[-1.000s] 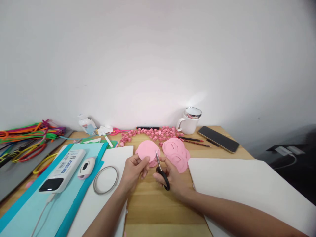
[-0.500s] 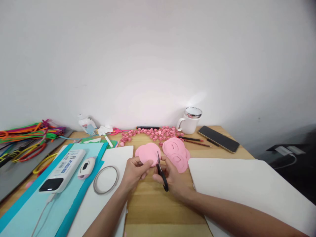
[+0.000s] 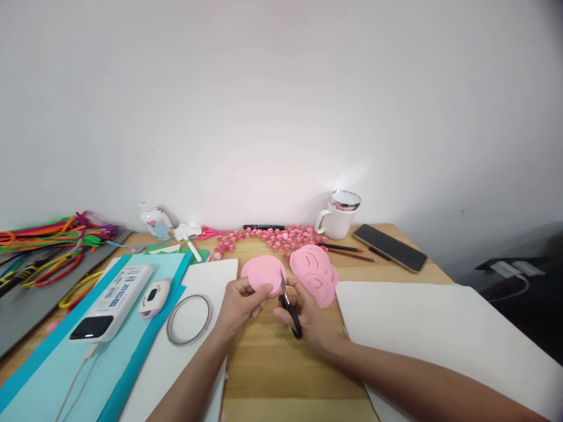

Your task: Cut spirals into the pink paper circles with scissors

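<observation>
My left hand (image 3: pixel 241 303) is closed on a pink paper circle (image 3: pixel 265 273), thumb on top and fingers underneath. In my right hand (image 3: pixel 307 313) is a pair of scissors (image 3: pixel 290 313) with black handles, its blades at the circle's right edge. Another pink piece peeks out behind the circle's left side, and I cannot tell whether it is held too. Just right of the blades lies a pile of pink paper circles (image 3: pixel 314 271), some with curved cuts in them. Many small pink rolled paper pieces (image 3: pixel 285 237) are scattered behind my hands.
A white mug (image 3: pixel 338 218), a phone (image 3: pixel 389 247) and pencils (image 3: pixel 341 247) lie back right. White sheets (image 3: pixel 422 316) cover the right side. At left are a tape roll (image 3: pixel 169 325), a white power bank (image 3: pixel 109 305) on blue paper, a bottle (image 3: pixel 157 223) and colourful pipe cleaners (image 3: pixel 53 237).
The scissors' handles have shifted slightly to the right, and the loops look a little wider apart. My left hand and the paper circle stay almost in place.
</observation>
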Demonstrator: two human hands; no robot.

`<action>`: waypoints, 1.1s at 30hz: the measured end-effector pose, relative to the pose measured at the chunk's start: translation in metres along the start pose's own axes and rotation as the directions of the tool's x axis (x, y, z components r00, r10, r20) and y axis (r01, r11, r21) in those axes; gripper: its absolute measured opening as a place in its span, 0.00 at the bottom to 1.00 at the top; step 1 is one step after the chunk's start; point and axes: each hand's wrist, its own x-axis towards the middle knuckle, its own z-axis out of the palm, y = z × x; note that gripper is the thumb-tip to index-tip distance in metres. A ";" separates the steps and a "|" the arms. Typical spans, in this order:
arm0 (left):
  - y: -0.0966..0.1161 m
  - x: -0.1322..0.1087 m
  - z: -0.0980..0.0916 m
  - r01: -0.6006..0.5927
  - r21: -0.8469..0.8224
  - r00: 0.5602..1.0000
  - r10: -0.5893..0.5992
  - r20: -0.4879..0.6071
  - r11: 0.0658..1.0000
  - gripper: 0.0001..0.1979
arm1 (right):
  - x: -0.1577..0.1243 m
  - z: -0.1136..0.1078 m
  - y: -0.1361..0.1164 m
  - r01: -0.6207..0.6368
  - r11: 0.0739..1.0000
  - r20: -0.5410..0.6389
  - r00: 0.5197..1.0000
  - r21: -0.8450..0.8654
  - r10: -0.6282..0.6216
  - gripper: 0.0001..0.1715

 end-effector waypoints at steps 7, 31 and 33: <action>-0.002 0.001 -0.001 -0.018 0.009 1.000 0.018 0.006 1.000 0.17 | 0.001 -0.001 0.002 0.003 0.999 -0.018 1.000 -0.036 -0.003 0.27; -0.003 0.002 -0.001 -0.044 -0.054 0.999 0.044 -0.011 0.998 0.14 | 0.000 0.000 0.004 -0.017 0.999 0.003 1.000 -0.035 0.017 0.26; -0.004 0.002 -0.002 -0.049 -0.028 0.999 0.049 -0.006 0.998 0.14 | 0.001 -0.001 0.004 -0.012 1.000 0.007 1.000 -0.011 0.012 0.27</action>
